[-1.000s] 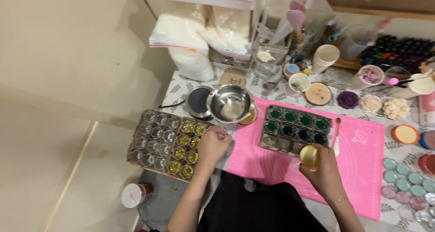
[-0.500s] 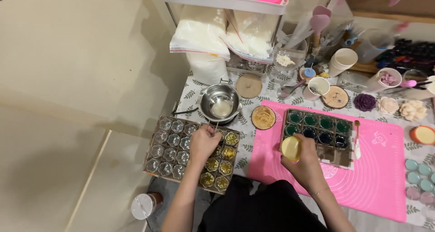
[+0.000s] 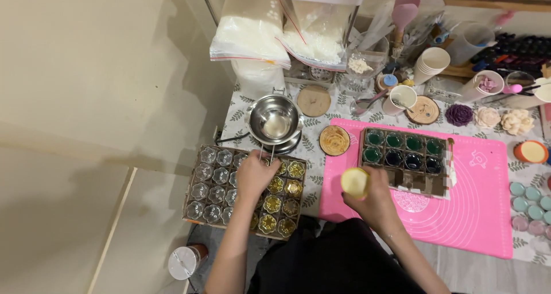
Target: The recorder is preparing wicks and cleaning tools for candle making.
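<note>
Small yellow cup [image 3: 354, 182], seen from the head camera, sits pinched in the right hand [image 3: 376, 201] over the near-left edge of the pink mat [image 3: 476, 213], just beside the tray of dark-filled holders [image 3: 406, 159]. Left hand [image 3: 255, 176] rests with fingers curled down on the tray of small glass cups [image 3: 244, 189], below the steel pot [image 3: 276, 121]

Shiny polished metal on the pot [image 3: 275, 121]; clear glossy glass cups in a brown cardboard tray [image 3: 244, 192]. Matt pink silicone mat [image 3: 476, 213]; rough wooden coasters [image 3: 313, 100].
</note>
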